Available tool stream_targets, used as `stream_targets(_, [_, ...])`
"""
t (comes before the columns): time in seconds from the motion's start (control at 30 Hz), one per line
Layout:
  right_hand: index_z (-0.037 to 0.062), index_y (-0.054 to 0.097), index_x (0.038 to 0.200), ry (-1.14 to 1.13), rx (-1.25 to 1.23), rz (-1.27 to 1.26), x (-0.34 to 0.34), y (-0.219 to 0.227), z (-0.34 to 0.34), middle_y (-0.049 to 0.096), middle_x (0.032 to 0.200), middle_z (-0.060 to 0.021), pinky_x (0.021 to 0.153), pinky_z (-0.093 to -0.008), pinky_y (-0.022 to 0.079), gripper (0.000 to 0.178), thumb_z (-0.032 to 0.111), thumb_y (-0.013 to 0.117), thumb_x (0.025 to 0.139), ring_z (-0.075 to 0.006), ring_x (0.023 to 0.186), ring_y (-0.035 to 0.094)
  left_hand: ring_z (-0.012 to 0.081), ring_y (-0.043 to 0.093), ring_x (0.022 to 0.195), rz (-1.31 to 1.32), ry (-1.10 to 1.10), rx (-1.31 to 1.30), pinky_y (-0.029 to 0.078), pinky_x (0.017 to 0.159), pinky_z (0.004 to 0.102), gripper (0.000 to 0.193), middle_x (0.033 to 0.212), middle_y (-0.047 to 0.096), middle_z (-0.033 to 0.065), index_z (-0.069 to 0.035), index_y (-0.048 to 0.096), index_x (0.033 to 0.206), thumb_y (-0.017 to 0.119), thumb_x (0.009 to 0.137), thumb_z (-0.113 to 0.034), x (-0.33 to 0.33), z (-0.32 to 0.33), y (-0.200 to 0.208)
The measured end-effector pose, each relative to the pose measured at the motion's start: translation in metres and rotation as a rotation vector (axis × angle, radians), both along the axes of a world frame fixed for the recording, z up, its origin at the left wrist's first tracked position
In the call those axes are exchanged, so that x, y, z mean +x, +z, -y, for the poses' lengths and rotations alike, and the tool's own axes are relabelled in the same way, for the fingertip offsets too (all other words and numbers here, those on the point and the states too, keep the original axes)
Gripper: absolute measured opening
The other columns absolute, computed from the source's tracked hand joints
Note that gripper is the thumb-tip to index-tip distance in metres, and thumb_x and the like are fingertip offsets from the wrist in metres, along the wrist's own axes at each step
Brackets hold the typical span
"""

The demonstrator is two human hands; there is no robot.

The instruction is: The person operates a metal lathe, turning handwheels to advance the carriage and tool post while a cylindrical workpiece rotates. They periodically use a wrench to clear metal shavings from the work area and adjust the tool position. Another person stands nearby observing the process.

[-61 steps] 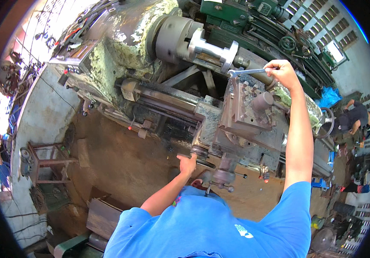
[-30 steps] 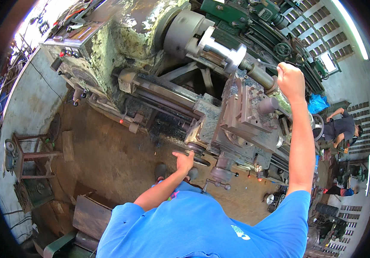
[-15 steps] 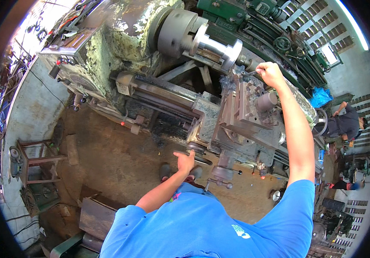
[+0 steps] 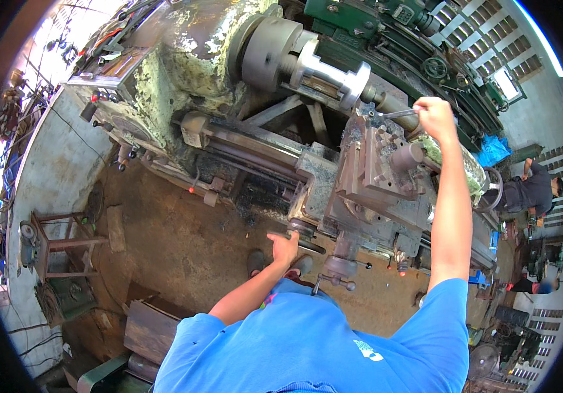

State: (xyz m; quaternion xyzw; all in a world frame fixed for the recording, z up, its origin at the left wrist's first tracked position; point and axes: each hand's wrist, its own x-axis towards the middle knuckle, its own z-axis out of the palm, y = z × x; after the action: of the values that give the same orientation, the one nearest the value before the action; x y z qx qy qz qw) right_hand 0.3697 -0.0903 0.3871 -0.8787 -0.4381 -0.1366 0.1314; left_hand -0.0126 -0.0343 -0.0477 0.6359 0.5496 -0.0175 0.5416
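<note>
My left hand [image 4: 285, 248] is closed at the rim of the carriage handwheel [image 4: 310, 246], on the near side of a metal lathe. Its thumb or a finger points off to the left. My right hand [image 4: 436, 119] is raised beyond the tool post [image 4: 379, 154] and grips a slim grey metal bar [image 4: 397, 113], like a wrench handle. The bar's far end reaches left toward the top of the tool post; how it meets it I cannot make out. Just left of there, a shiny flanged metal workpiece [image 4: 330, 73] sits between the chuck [image 4: 270, 54] and the tailstock end.
Metal shavings lie around the carriage and bed. Below the tool post, a cross-slide crank [image 4: 335, 281] sticks out toward me. A green machine [image 4: 343, 18] stands behind the lathe. Another person [image 4: 531, 187] is at the right. A rusty stand [image 4: 65, 242] stands at the left.
My right hand has moved right, away from the tool post, and more of the bar shows. Dark shavings beside the tool post are gone from that spot. My left hand stays at the handwheel.
</note>
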Motion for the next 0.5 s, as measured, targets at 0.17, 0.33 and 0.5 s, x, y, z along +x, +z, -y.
stream_targets(0.17, [0.0025,0.072,0.087,-0.098,0.21,0.014,-0.058,0.044,0.007,0.067,0.073,-0.0184,0.058,-0.0346,0.049,0.013,0.013,0.067,0.082,-0.0262,0.063,0.068,0.0278,0.068,0.064,-0.021,-0.012,0.033,0.054,0.058,0.0363,0.114,0.097,0.067,0.0283,0.024,-0.009,0.142,0.065,0.088,-0.044,0.001,0.002,-0.002])
stream_targets(0.33, [0.002,0.07,0.088,0.165,0.069,0.142,-0.104,0.03,-0.023,0.067,0.076,-0.0179,0.064,-0.038,0.051,0.012,0.013,0.066,0.086,-0.0299,0.068,0.066,0.0398,0.06,0.101,-0.007,-0.037,-0.074,0.048,0.086,0.039,0.116,0.115,0.059,0.0364,0.026,-0.008,0.14,0.065,0.087,-0.047,0.001,-0.004,0.019])
stream_targets(0.5, [0.0028,0.065,0.077,0.206,-0.255,0.135,-0.128,-0.012,-0.061,0.067,0.076,-0.0183,0.069,-0.0468,0.053,0.013,0.014,0.06,0.082,-0.0378,0.075,0.066,0.0451,0.055,0.121,0.004,-0.05,-0.119,0.044,0.103,0.0392,0.117,0.127,0.053,0.0409,0.028,-0.008,0.138,0.064,0.087,-0.049,0.0,-0.007,0.03])
